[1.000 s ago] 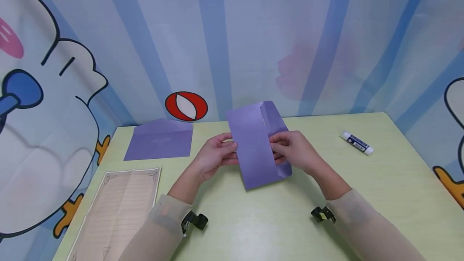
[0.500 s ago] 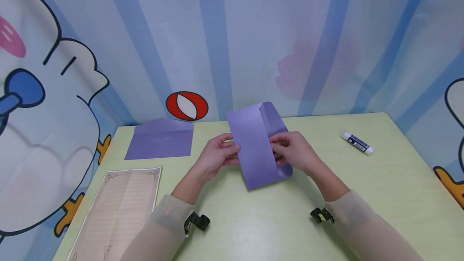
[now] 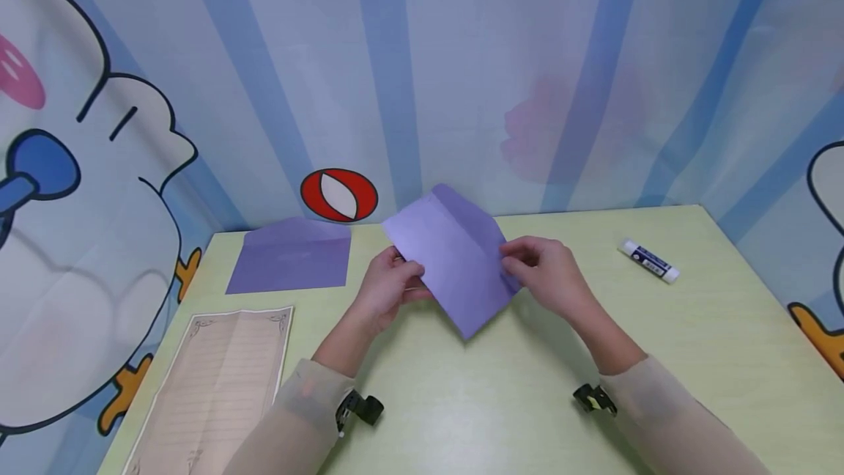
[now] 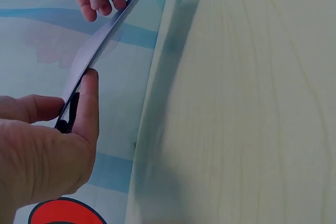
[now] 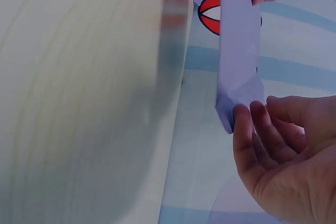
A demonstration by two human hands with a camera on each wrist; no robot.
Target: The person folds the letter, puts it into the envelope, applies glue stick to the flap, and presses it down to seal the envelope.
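A purple envelope (image 3: 455, 255) is held up above the table in a tilted pose, its flap (image 3: 476, 222) extending on the right side. My left hand (image 3: 389, 288) grips its left edge, thumb over the front and fingers behind. In the left wrist view, the envelope (image 4: 100, 45) shows nearly edge-on, with a small dark patch beside the left fingers. My right hand (image 3: 547, 273) is at the flap's right edge with loosely bent fingers. In the right wrist view, fingertips of the right hand (image 5: 289, 156) touch the flap, the thumb standing apart from it.
A second purple envelope (image 3: 290, 259) lies at the table's back left. Nearer me on the left is a creased sheet of lined letter paper (image 3: 220, 380). A glue stick (image 3: 649, 261) lies on the right. A printed curtain (image 3: 455, 79) hangs behind the pale green table (image 3: 725, 372).
The held envelope has turned anticlockwise, its top swinging left and its flap opening out flatter. My right hand has shifted slightly right, from gripping by the fold to the flap's outer edge.
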